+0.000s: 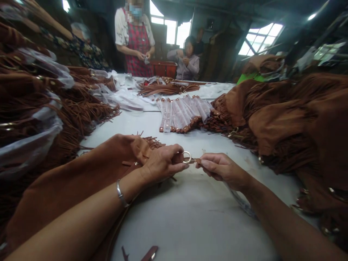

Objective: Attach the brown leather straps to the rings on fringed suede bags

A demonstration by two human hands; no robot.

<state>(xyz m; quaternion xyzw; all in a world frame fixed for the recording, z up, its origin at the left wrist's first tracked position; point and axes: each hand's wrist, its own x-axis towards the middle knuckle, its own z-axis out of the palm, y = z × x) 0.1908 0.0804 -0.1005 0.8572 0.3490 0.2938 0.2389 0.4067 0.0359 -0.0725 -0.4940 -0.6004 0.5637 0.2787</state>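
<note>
Above the white table, my left hand (163,163) pinches a pale metal ring (187,157) between thumb and fingers. A thin brown leather strap (196,161) runs from the ring to the right, and my right hand (220,166) grips it with thumb and forefinger. A long strip in clear wrapping (240,201) hangs below my right hand. Under my left forearm lies a brown suede bag (81,177) with fringe along its far edge. Part of the ring and strap is hidden by my fingers.
Wrapped straps (181,114) lie in a row ahead on the table (130,127). Brown fringed bags are heaped at the right (272,116) and left (35,98). A leather scrap (149,253) lies near the front. A person in a checked apron (138,47) stands across the table; others are behind.
</note>
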